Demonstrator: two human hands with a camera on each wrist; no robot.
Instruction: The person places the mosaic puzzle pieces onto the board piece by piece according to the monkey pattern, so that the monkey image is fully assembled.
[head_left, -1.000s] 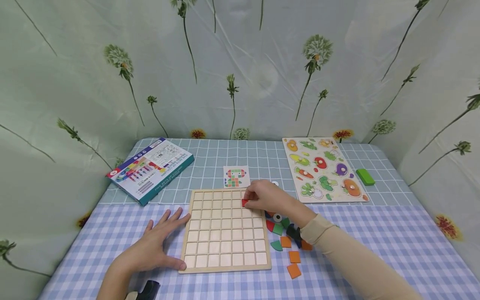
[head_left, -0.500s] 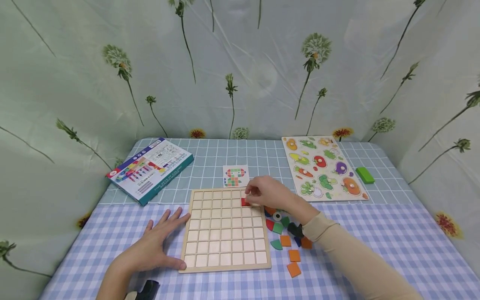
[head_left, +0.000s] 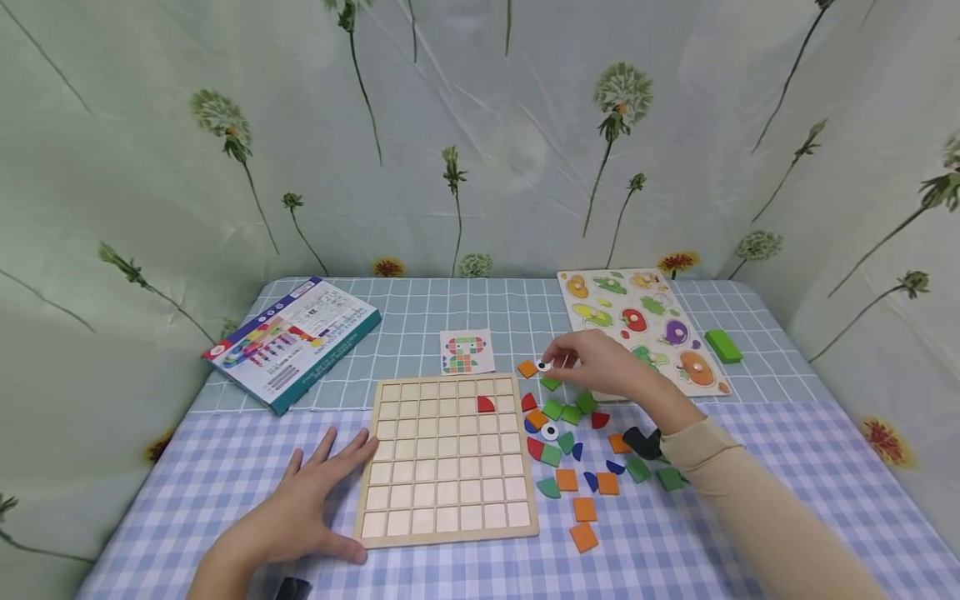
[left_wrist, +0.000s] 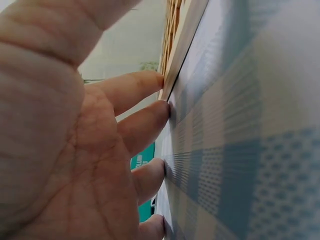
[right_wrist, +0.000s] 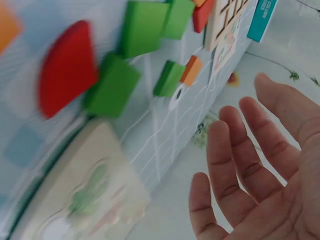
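A wooden grid board lies in front of me, with one red quarter-circle tile in a cell at its upper right. My left hand is spread on the cloth, thumb and fingertips right at the board's left edge. In the left wrist view its fingers are straight and apart. My right hand hovers beyond the board's upper right corner, near a round eye tile and a green square tile. The right wrist view shows its fingers loosely bent, with nothing between them.
Several green, orange, red and blue tiles lie right of the board, among them an orange square tile. A pattern card sits behind the board. A box, vegetable puzzle and green block stand farther back.
My right hand has let go of the red quarter-circle tile in its cell and moved right and back, off the board. The left hand stays at the board's edge.
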